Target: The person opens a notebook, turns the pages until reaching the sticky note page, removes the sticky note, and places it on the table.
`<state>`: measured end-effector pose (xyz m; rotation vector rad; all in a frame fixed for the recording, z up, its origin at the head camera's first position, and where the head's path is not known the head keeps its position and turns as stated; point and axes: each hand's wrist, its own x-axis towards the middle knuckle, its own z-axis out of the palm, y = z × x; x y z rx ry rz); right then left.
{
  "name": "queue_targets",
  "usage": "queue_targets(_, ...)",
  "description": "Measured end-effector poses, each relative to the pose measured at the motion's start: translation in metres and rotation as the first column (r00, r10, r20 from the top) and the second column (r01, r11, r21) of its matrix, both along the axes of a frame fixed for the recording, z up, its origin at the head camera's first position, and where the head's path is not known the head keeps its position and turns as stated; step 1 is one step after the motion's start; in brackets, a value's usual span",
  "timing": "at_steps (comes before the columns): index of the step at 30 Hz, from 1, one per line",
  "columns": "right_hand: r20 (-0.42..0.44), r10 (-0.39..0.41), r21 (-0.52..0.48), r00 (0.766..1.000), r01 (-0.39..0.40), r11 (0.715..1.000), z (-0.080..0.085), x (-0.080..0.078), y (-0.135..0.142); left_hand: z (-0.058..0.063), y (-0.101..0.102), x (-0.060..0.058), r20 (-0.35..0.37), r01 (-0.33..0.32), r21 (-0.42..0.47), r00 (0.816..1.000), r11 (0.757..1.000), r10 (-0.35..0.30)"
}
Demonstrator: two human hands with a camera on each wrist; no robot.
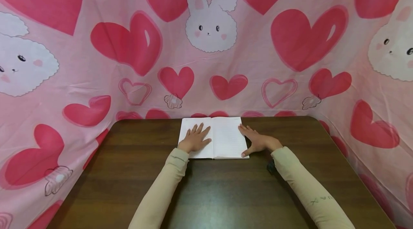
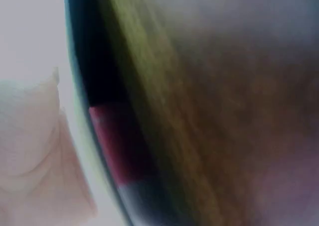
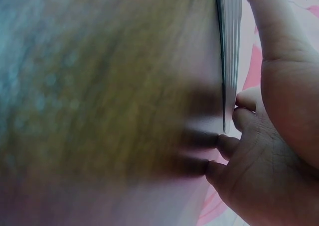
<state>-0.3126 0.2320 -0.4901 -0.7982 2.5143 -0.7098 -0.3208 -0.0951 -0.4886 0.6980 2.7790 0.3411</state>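
Note:
An open notebook [image 1: 229, 139] with lined white pages lies near the far edge of the table. My left hand [image 1: 195, 139] rests flat on its left page, fingers spread. Beside the right edge is my right hand [image 1: 257, 140], with its thumb on the lower right corner and its straight fingers near the upper right side. The right wrist view shows the notebook's page edges [image 3: 230, 56] close to the fingertips of the right hand [image 3: 269, 136]. In the left wrist view, part of the left hand [image 2: 35, 161] shows beside a blurred dark and reddish edge.
The brown wooden table [image 1: 129, 171] extends around the notebook on both sides and toward me. A pink cloth [image 1: 206, 60] with hearts and rabbits hangs behind it and at both sides. A small dark object [image 1: 271, 167] shows under the right wrist.

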Motion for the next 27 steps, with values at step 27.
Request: queue_targets(27, -0.006, -0.004, 0.001, 1.0, 0.004, 1.0, -0.001, 0.0004, -0.0004, 0.0024, -0.0036, -0.0019, 0.087, -0.021, 0.028, 0.996, 0.999, 0.018)
